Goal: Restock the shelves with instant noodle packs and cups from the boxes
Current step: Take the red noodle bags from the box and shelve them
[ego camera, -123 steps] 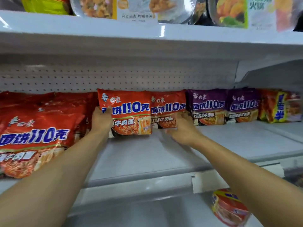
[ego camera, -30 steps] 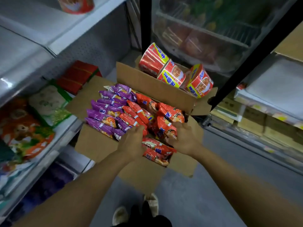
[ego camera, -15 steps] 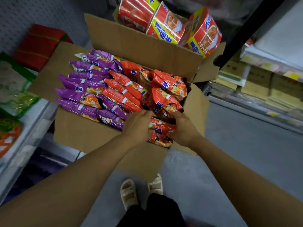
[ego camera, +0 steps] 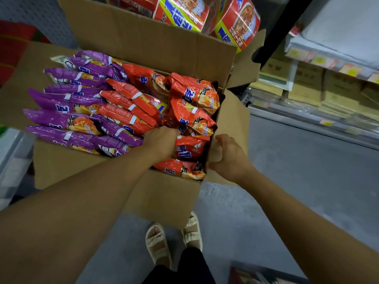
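Grey shop-aisle floor [ego camera: 297,181], shelving [ego camera: 338,50] to our right. Open cardboard box [ego camera: 160,193] in front of us, packed with purple noodle packs [ego camera: 67,119] on its left and red noodle packs [ego camera: 192,95] on its right; noodle cups [ego camera: 238,23] lie behind it. Our left hand [ego camera: 161,143] grips a red pack [ego camera: 189,147] inside the box. Our right hand [ego camera: 229,158], fingers loosely curled and holding nothing, is at the box's right flap [ego camera: 233,113].

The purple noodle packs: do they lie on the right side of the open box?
No, the purple noodle packs fill the left side of the box; the orange ones lie right.
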`<state>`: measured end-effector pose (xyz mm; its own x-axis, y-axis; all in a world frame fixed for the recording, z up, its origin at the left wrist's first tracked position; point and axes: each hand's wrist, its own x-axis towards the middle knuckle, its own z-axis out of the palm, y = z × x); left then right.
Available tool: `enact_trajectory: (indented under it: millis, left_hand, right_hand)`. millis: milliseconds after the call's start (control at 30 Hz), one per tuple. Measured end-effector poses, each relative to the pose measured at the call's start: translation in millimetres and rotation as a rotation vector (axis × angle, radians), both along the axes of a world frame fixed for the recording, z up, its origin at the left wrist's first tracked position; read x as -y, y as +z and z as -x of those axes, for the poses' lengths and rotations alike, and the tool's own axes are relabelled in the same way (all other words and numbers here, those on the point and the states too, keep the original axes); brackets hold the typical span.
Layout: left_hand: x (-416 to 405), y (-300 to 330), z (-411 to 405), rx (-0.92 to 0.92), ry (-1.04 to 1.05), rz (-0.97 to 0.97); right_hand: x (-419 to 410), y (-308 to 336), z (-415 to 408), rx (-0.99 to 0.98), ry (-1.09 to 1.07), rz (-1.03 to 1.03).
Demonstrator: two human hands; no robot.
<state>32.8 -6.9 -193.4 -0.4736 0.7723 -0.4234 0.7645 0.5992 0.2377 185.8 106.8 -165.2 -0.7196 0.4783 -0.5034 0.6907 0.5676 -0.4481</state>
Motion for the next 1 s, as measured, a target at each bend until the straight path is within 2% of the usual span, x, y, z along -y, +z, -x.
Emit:
enact_trajectory:
  millis: [333, 533, 633, 767, 900, 1000]
  left_hand:
    - [18.0, 61.9, 24.3, 0.168, 0.234, -0.247]
    - [49.7, 99.1, 43.5, 0.413, 0.619, -0.491]
    - [70.8, 107.5, 52.9, 0.420, 0.759, -0.567]
    - [95.0, 107.5, 55.6, 0.406, 0.921, -0.693]
    - [111.2, 98.7, 53.3, 0.377, 1.014, -0.781]
    - [120.6, 90.2, 50.0, 0.398, 1.050, -0.827]
  right_hand:
    - [14.7, 16.2, 3.0, -0.063, -0.106, 0.081]
    - [30.6, 31.0, 13.2, -0.086, -0.063, 0.072]
    - [41.3, 25.2, 18.8, -0.097, -0.033, 0.081]
    - [56.4, 11.1, 26.8, -0.007, 0.086, 0.050]
    - [67.8, -10.7, 32.8, 0.107, 0.184, 0.036]
    - [62.9, -21.3, 37.4, 0.130, 0.176, 0.031]
